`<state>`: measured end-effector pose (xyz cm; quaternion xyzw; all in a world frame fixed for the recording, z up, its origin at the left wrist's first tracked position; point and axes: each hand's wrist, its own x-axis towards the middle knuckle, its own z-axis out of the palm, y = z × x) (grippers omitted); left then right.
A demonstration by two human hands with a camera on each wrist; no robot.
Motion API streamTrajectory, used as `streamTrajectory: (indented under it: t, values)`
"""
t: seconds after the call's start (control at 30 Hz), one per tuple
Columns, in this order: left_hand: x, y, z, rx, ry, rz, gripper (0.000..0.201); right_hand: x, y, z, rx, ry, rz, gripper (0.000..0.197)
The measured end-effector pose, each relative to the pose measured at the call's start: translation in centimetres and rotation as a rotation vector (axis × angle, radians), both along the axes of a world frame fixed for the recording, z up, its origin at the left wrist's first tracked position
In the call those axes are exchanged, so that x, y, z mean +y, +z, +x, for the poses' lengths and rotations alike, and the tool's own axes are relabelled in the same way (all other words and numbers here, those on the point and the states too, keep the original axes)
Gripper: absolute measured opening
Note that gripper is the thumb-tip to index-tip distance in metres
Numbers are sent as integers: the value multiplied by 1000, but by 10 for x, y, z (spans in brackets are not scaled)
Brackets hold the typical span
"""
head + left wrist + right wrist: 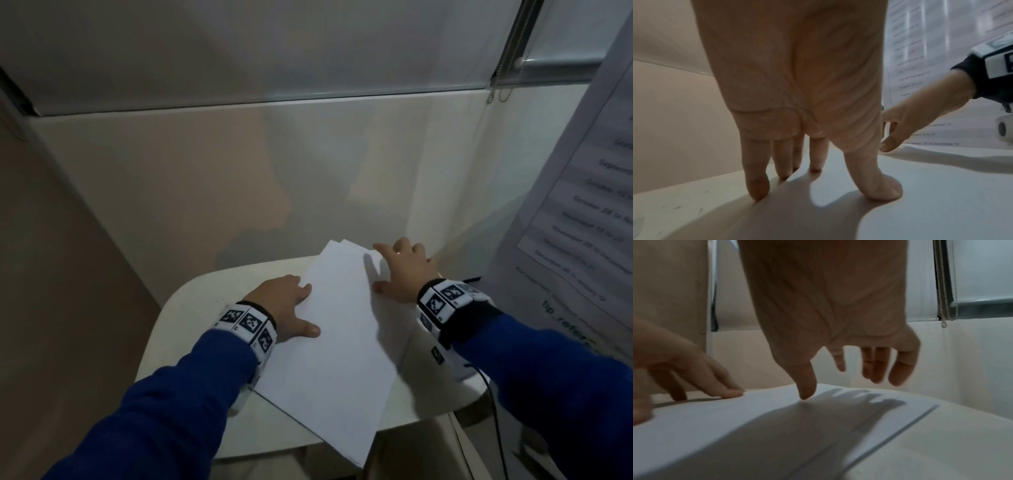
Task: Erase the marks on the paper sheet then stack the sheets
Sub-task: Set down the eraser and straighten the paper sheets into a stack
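Observation:
White paper sheets (339, 335) lie stacked at a slant on a small white table (191, 308), with a second sheet's corner peeking out at the far end. No marks show on the top sheet. My left hand (291, 308) rests at the stack's left edge, thumb on the paper (941, 203) and fingers (758, 183) straight down on the table. My right hand (400, 270) hovers at the stack's far right side with fingers spread; its thumb tip touches the sheet (735, 415). Neither hand holds anything. No eraser is in view.
A printed notice (582, 219) hangs close on the right. A pale wall stands just behind the table, with a window blind and its bead chain (503, 85) above. A black cable (493, 394) runs off the table's right edge. The stack overhangs the table's near edge.

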<state>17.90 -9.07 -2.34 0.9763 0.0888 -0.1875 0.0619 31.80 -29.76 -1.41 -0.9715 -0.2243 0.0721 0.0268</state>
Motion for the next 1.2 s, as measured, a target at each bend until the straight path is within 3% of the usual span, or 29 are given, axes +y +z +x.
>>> streamTrajectory:
  t: [0.2,0.37,0.5,0.7,0.83,0.97,1.1,1.2]
  values:
    - [-26,16,-3,6,70,86,76,2,-3,-31,248,-282,-72,101]
    - [-20,11,-15,-40,98,5,94,-5,-7,-48,313,-336,-115,109]
    - [-12,6,-18,-106,165,-140,102,-5,-2,-52,304,-297,-41,98]
    - [-7,2,-5,-216,280,-327,93,-16,-4,-48,280,-357,-39,105]
    - [-11,5,3,-247,274,-212,67,-15,-4,-45,279,-302,4,88]
    - [-12,8,6,-174,236,-50,55,3,1,-44,282,-188,-13,66]
    - [-6,10,0,-147,250,42,59,15,-1,-39,275,-62,67,83]
    - [-3,7,-10,-130,307,31,64,14,0,-38,246,-89,164,91]
